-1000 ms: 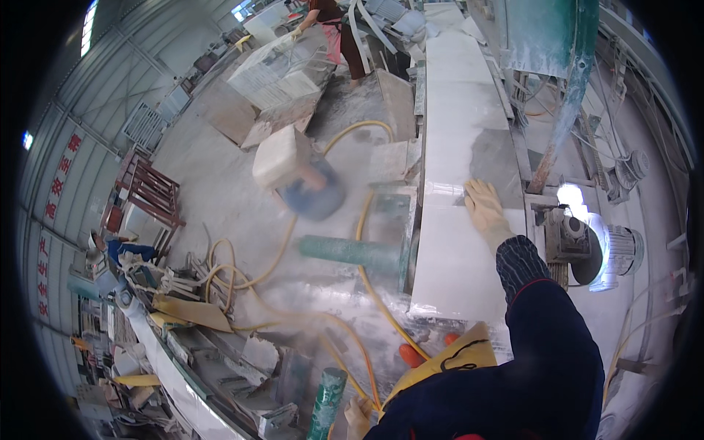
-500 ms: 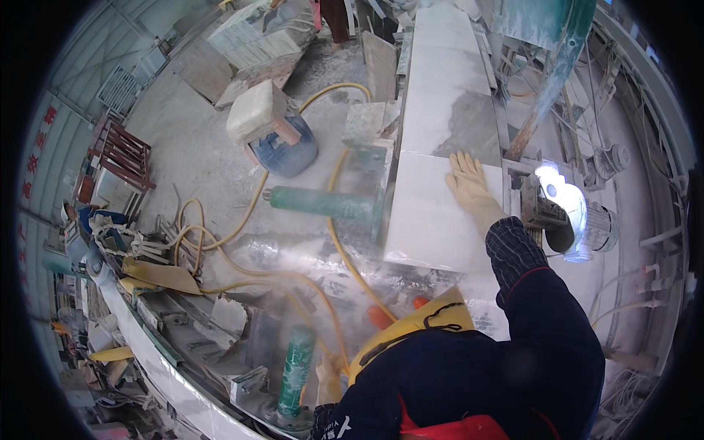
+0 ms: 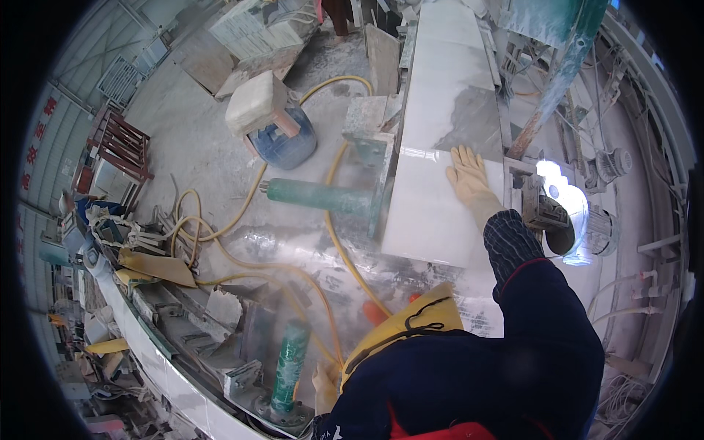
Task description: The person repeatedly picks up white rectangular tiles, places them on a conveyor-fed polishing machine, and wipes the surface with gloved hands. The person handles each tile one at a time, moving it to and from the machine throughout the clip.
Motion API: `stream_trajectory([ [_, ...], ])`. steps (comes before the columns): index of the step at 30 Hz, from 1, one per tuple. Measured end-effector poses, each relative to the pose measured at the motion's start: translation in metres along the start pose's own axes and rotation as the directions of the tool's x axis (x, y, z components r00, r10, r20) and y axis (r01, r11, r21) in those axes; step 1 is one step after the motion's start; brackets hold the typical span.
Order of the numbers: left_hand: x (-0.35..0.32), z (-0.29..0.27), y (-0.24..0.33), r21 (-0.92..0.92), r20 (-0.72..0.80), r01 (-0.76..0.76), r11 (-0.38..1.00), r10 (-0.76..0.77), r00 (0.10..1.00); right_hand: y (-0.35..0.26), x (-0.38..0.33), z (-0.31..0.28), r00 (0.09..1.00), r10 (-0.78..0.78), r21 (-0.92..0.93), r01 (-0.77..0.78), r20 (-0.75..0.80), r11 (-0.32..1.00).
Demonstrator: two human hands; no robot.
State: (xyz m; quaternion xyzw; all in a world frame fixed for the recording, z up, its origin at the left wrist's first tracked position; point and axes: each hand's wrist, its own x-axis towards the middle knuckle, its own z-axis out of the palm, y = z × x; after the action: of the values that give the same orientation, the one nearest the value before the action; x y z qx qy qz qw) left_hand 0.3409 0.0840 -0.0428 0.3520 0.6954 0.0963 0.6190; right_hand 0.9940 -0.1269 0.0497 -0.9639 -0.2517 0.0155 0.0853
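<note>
The gloved right hand [image 3: 469,183] lay open, flat on the white stone slab [image 3: 440,169]; steady, even pressure suited it, while the left hand's [image 3: 323,387] state was unclear.

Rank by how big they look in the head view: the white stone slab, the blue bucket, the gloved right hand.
1. White stone slab, clearly the largest.
2. Blue bucket.
3. Gloved right hand, lying flat on the slab; looks close to the bucket in size, so that order is unsure.
</note>
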Motion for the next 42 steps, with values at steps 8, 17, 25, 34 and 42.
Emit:
stream_trajectory([
  [8, 0.018, -0.028, -0.021, 0.291, 0.359, -0.586, 0.756, 0.481, 0.799, -0.008, 0.006, -0.015, 0.999, -0.001, 0.041, 0.0, 0.043, 0.999],
  [17, 0.083, 0.006, -0.017, -0.099, 0.234, -0.142, 0.985, 0.162, 0.959, -0.07, -0.143, -0.023, 0.915, -0.284, 0.073, 0.275, 0.286, 0.959],
  [25, 0.098, 0.028, -0.013, -0.125, 0.191, 0.029, 0.992, -0.004, 0.982, -0.083, -0.162, -0.016, 0.96, -0.206, -0.083, 0.225, 0.191, 0.971],
  [34, 0.089, 0.048, 0.011, -0.15, 0.079, 0.005, 0.989, 0.007, 0.997, -0.078, -0.144, 0.0, 0.957, -0.172, -0.183, 0.217, 0.232, 0.959],
  [42, 0.066, 0.053, 0.02, -0.17, 0.121, 0.023, 0.985, -0.003, 0.993, -0.079, -0.14, -0.017, 0.945, -0.156, -0.108, 0.194, 0.287, 0.975],
])
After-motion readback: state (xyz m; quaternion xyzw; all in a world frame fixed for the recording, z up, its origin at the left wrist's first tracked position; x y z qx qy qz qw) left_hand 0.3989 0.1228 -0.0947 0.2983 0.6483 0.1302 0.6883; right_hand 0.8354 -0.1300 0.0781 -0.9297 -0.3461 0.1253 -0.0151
